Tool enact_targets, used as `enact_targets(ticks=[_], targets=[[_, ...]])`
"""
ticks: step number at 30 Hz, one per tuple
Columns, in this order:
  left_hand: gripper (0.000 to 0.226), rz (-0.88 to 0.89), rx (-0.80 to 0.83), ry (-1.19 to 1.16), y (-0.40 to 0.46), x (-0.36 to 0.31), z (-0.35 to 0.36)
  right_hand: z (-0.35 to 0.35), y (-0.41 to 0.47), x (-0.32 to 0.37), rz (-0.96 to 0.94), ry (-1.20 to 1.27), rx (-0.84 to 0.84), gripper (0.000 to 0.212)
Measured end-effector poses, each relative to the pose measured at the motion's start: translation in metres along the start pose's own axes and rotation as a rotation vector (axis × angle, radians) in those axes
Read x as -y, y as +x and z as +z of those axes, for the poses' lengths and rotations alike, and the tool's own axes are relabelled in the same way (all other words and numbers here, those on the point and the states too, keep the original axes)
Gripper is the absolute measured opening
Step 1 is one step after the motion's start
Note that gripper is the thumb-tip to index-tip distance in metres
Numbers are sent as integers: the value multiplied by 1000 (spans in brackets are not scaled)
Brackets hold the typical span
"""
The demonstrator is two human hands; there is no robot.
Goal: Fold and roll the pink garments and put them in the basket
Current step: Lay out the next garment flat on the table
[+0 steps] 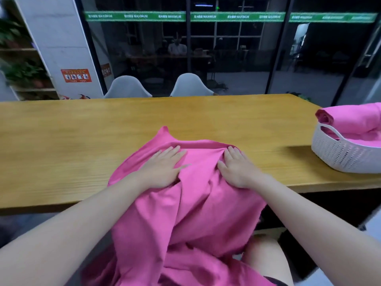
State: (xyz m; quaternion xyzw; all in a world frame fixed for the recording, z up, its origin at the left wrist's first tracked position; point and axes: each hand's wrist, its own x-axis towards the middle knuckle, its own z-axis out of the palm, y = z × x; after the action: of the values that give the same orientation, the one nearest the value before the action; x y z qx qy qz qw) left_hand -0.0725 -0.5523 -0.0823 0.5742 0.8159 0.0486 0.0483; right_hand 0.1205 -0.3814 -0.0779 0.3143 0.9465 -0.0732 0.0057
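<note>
Fingers [172,151] of your left hand [162,168] lie straight and spread, pressing flat on the pink garment [191,207] at centre frame; your right hand [237,168] presses beside it, fingers extended with the tips bent slightly into a bunched ridge of cloth, holding nothing closed. You have the garment lying with its long axis running from the middle of the frame down toward the bottom edge, its hemmed edge farthest from you and one corner pointing up-left. Its lower half spills off the near edge of the wooden table [82,141] onto your lap, where folds hide its true outline and the frame cuts it off. At the right edge sits a white woven basket [338,157], partly cropped, with rolled pink garments [350,120] piled in it. Two white chairs [189,85] stand beyond the table in the upper middle.
</note>
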Motion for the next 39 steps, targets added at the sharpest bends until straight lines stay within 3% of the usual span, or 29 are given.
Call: enact_targets(ticks=[3, 9, 16, 19, 22, 26, 29, 31, 33, 35, 39], targets=[[74, -54, -32, 1, 18, 14, -6, 5, 23, -2, -62, 26, -66, 68], [77, -98, -30, -23, 67, 53, -16, -10, 84, -26, -211, 41, -4, 74], [72, -84, -2, -32, 137, 110, -30, -23, 185, -52, -329, 40, 28, 64], [78, -95, -4, -13, 173, 129, -34, -33, 233, -58, -365, 17, 26, 58], [104, -135, -2, -3, 200, 150, -33, -39, 277, -52, -388, -77, 29, 56], [108, -145, -58, -15, 220, 166, -28, -46, 312, -45, -415, -265, -45, 55], [102, -139, -82, -53, 224, 172, -24, -51, 307, -34, -395, -456, -213, 52], [85, -117, -139, -103, 221, 172, -22, -48, 291, -24, -316, -492, -239, 36], [64, -87, -270, -134, 215, 169, -23, -40, 273, -11, -179, -369, -217, 27], [50, -47, -424, -90, 208, 159, -30, -37, 251, -4, -55, -205, -209, 31], [54, -58, -387, 55, 192, 139, -43, -41, 203, 0, 5, -46, -38, 48]])
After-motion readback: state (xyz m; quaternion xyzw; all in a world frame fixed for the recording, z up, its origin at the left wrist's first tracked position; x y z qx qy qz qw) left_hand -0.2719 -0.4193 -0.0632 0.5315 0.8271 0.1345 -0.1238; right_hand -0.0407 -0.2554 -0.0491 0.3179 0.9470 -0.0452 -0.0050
